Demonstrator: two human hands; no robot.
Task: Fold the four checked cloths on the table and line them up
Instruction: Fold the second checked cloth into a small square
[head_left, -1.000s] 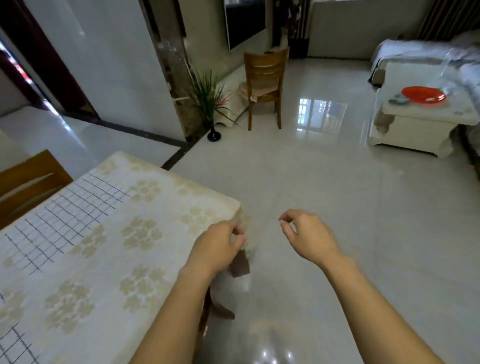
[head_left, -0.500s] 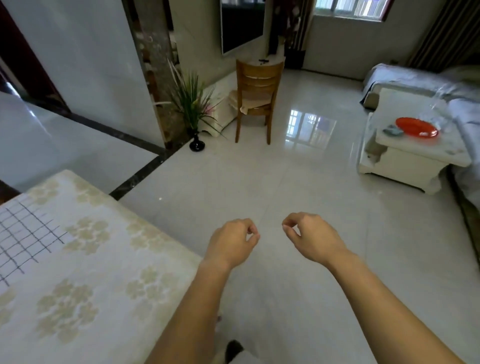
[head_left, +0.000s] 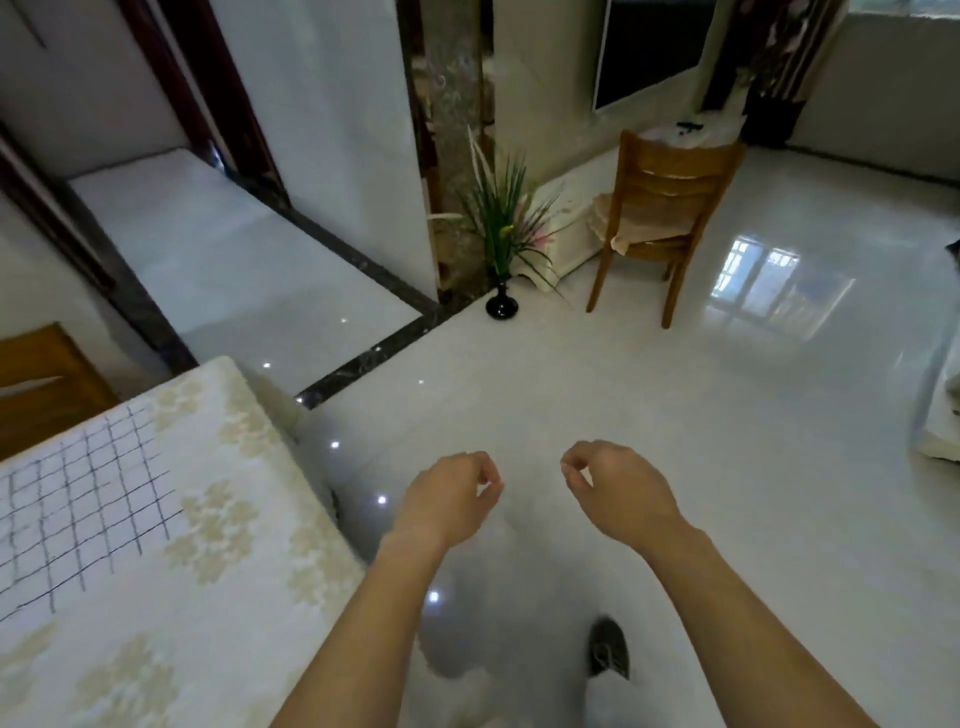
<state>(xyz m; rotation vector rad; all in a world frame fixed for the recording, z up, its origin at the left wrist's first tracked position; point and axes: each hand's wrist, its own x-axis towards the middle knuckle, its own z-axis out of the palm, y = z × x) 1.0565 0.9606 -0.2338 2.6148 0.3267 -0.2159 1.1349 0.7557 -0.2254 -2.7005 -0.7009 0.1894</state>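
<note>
Both hands are held out in the lower middle of the frame, over the glossy white tiled floor (head_left: 675, 415) and off the table. The left hand (head_left: 447, 499) has its fingers curled in, thumb tip close to the index tip, w/ nothing in it. The right hand (head_left: 618, 493) is much the same: fingers curled, thumb and index bent into a small ring, nothing between them. The two hands are near each other but apart.

One white cloth with thin dark grid lines (head_left: 78, 514) lies spread flat at the left edge of the frame, partly cut off by it. It sits on the table covered by a cream floral tablecloth (head_left: 208, 597), which fills the lower left. The cloth is well apart from both hands.

Behind the table, at the far left, is part of a brown wooden chair back (head_left: 41, 384). A dark shoe (head_left: 608, 649) shows on the floor at bottom centre, between the forearms. In the upper middle stands a green spiky plant in a small black vase (head_left: 502, 306); just right of it is a brown slatted wooden chair (head_left: 670, 208) w/ a pale cushion.
</note>
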